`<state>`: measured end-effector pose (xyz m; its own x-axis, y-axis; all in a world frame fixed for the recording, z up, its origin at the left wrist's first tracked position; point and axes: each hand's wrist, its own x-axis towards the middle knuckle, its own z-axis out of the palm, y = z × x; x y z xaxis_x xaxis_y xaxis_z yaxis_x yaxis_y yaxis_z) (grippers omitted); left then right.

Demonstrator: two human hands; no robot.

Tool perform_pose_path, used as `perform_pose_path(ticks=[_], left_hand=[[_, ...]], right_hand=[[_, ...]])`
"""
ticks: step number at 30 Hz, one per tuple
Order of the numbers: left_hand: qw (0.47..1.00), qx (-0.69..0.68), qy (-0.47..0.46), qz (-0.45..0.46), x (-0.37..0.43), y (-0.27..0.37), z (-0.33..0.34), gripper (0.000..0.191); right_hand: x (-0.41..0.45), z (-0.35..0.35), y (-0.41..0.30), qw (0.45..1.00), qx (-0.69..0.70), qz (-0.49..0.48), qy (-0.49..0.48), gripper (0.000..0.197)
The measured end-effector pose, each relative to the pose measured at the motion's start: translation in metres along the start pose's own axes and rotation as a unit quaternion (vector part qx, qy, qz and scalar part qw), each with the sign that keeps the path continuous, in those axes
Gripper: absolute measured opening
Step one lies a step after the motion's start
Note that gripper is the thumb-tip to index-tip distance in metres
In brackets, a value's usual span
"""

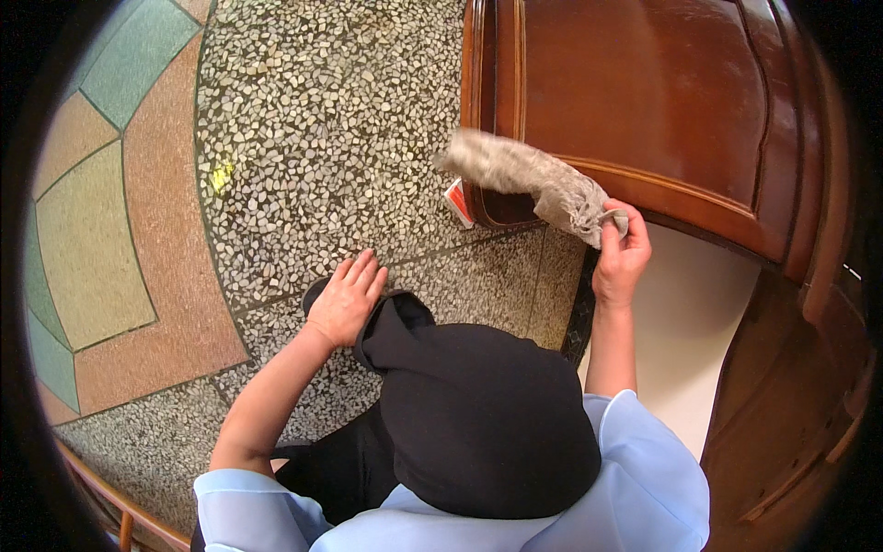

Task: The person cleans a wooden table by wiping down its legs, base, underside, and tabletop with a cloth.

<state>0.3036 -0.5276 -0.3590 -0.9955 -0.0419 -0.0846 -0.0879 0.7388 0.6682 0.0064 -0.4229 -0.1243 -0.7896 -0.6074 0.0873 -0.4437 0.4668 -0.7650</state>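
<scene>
A grey-brown cloth rag [545, 176] is pinched at one end between the thumb and fingers of my right hand [621, 259]. Its far end stretches out to the left, blurred, across the lower corner of a polished reddish-brown wooden furniture panel [635, 90]. Whether the rag touches the wood cannot be told. My left hand [348, 297] holds nothing; its fingers point forward, close together at the knuckles and slightly apart at the tips. It lies beside my black-clothed knee [407, 317], above a dark shoe [314, 295].
A red and white packet [459, 202] lies on the speckled terrazzo floor [331, 138] against the furniture's corner. A yellow patch [221, 177] marks the floor at left, near coloured tiles [165, 172]. Dark wood [779, 414] stands at right. A wooden rail [127, 493] runs along the lower left.
</scene>
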Motion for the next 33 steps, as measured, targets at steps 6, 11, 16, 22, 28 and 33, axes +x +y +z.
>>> perform_pose_path(ticks=[6,11,16,22,28,33], left_hand=[[1.000,0.013,0.006,0.008,0.000,0.000,0.000,0.062],[1.000,0.019,0.013,0.016,0.004,0.000,-0.003,0.060],[0.999,0.032,0.009,0.012,0.000,-0.001,0.001,0.059],[1.000,0.018,-0.004,0.015,0.006,0.001,-0.006,0.060],[1.000,0.018,0.014,0.010,0.002,-0.001,0.003,0.062],[0.999,0.032,-0.010,0.008,0.004,0.001,-0.003,0.063]], right_hand=[[-0.050,0.046,0.093,0.983,-0.019,0.175,0.057,0.024],[-0.061,0.066,0.174,0.938,-0.070,0.331,0.074,0.035],[-0.046,0.093,0.117,0.930,-0.366,0.025,0.007,0.044],[0.004,0.170,0.113,0.916,-0.314,-0.198,-0.151,0.058],[-0.010,0.187,0.120,0.858,-0.483,-0.043,-0.170,0.078],[-0.032,0.174,0.130,0.846,-0.508,-0.028,-0.161,0.091]])
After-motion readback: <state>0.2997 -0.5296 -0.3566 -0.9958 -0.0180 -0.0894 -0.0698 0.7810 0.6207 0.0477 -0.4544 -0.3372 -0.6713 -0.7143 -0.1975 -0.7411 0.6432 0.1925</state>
